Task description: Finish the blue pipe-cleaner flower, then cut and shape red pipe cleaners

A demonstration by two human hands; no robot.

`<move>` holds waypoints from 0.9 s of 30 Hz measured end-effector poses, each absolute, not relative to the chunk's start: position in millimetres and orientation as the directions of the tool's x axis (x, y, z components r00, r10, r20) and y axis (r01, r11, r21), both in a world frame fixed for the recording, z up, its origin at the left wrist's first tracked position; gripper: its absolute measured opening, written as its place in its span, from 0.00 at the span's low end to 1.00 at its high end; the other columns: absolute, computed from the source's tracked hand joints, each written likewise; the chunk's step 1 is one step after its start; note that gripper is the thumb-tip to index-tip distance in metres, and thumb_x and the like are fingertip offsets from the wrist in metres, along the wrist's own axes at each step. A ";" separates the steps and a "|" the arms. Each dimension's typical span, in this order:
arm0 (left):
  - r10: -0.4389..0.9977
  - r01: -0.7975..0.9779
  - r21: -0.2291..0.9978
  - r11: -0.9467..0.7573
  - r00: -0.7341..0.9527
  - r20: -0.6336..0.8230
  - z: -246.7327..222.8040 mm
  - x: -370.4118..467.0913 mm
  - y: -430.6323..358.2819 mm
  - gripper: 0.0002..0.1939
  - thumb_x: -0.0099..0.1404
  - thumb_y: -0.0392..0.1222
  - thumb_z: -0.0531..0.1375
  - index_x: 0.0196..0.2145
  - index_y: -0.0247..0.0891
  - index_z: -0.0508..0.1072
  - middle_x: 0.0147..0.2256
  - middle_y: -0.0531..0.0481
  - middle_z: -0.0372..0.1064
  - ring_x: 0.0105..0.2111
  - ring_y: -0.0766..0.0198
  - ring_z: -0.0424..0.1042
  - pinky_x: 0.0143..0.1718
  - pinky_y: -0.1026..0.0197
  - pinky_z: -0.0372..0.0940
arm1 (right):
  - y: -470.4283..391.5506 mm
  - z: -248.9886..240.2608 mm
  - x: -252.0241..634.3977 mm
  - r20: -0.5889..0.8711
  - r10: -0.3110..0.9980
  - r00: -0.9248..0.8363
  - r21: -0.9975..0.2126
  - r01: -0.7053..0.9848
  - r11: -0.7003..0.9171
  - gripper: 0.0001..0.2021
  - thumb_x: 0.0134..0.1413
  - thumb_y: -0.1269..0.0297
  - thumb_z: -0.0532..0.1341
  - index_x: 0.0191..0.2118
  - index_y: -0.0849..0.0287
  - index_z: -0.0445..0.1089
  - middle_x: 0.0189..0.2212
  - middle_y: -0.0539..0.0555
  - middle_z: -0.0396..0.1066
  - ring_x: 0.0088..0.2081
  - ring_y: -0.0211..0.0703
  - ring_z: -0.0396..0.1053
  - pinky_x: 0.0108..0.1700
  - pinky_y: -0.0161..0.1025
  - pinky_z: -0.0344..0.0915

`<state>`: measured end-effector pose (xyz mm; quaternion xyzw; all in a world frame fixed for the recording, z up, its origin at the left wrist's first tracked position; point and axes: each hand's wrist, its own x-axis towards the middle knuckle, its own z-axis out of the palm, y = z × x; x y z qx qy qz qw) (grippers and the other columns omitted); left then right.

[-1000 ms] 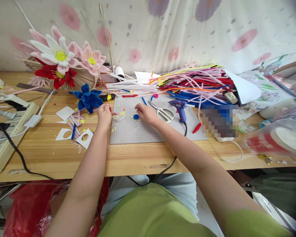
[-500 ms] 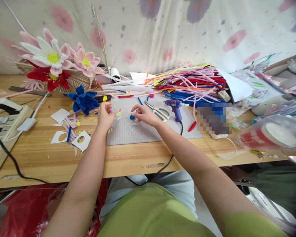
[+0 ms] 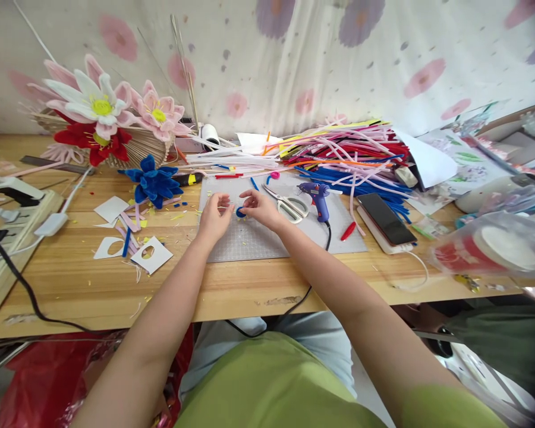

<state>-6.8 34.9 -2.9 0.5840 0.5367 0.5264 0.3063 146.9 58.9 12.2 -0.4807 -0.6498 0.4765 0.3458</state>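
Both hands meet over the grey cutting mat (image 3: 258, 244). In my right hand (image 3: 263, 211), thumb and fingertips pinch a small round blue piece (image 3: 239, 212). My left hand (image 3: 216, 217) is close on its left, fingers curled toward the blue piece. A thin pale strand shows at the left fingertips, too small to name. Right of my hands lie scissors (image 3: 293, 209) with pale handles and a purple glue gun (image 3: 318, 201). A blue fuzzy flower (image 3: 153, 182) sits to the left of the mat.
Pipe cleaners (image 3: 352, 148) in many colours are heaped along the back. Finished flowers (image 3: 100, 107) stand at back left, near a power strip (image 3: 22, 238). Cut white cards (image 3: 158, 254) lie left. A phone (image 3: 387, 219) and a bagged cup (image 3: 485, 244) are on the right.
My left hand has moved right, closer to the blue piece, and its fingers have curled in. My right hand still pinches the blue piece, almost unmoved.
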 end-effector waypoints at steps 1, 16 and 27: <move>0.958 0.248 0.944 -0.217 -0.131 0.254 -4.3 -3.7 34.9 0.12 0.55 0.38 0.62 0.38 0.38 0.67 0.36 0.49 0.70 0.34 0.67 0.70 0.36 0.64 0.64 | 58.9 13.3 147.2 -0.035 0.956 -0.290 -0.980 0.195 0.024 0.17 0.41 0.72 0.62 0.40 0.57 0.62 0.25 0.43 0.62 0.25 0.31 0.63 0.33 0.34 0.63; 0.992 -0.008 0.996 0.088 -0.093 -0.088 5.9 3.7 29.4 0.19 0.51 0.33 0.64 0.43 0.36 0.71 0.29 0.49 0.75 0.29 0.62 0.74 0.31 0.59 0.70 | 52.5 22.0 156.6 -0.138 0.933 -0.334 -0.987 -0.031 -0.157 0.15 0.39 0.71 0.66 0.35 0.59 0.63 0.23 0.44 0.65 0.27 0.33 0.67 0.33 0.34 0.67; 0.976 0.046 0.999 0.023 -0.217 -0.013 3.3 -2.5 32.9 0.26 0.45 0.37 0.69 0.43 0.36 0.69 0.27 0.50 0.74 0.28 0.62 0.75 0.32 0.60 0.69 | 50.5 22.3 159.7 -0.155 0.942 -0.297 -0.984 -0.039 -0.174 0.13 0.42 0.72 0.64 0.35 0.59 0.63 0.23 0.44 0.66 0.27 0.32 0.67 0.33 0.34 0.68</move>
